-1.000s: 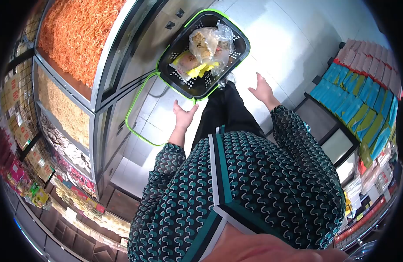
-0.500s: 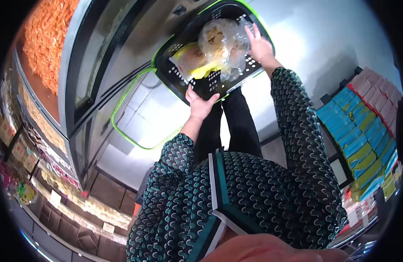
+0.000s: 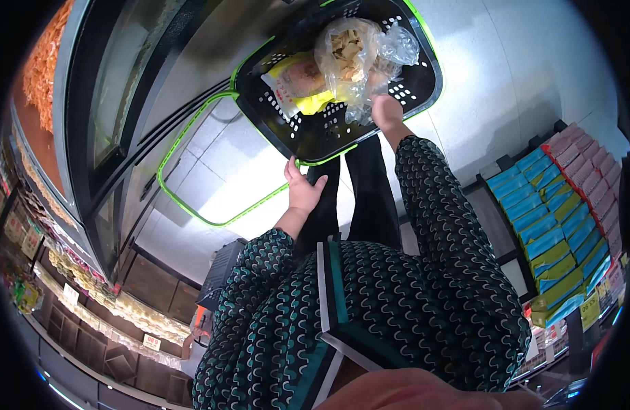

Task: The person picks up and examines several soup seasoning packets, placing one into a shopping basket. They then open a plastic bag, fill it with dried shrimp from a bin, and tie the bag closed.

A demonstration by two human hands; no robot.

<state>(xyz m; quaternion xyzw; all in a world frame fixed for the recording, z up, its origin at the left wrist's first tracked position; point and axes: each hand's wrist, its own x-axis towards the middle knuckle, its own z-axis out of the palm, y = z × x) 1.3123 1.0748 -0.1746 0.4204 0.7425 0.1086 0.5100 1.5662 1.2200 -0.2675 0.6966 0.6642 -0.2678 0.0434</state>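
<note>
A black shopping basket with a bright green rim holds a clear plastic bag of pale brown, flake-like pieces. Beside it in the basket lies a yellow and white packet, partly covered by the bag. My right hand is closed at the lower edge of the clear bag; its fingertips are partly hidden. My left hand has thumb and fingers apart, with the fingertips at the basket's near left corner. The green basket handle hangs out to the left.
Left of the basket stands a dark-framed display case, with orange-red food heaped in a bin. Blue and yellow packets and pink packets are stacked on the right. Pale tiled floor lies around the basket.
My right hand has moved from the bag's right side down to its lower edge, and its spread fingers have closed. My left hand has slid slightly lower along the basket's corner.
</note>
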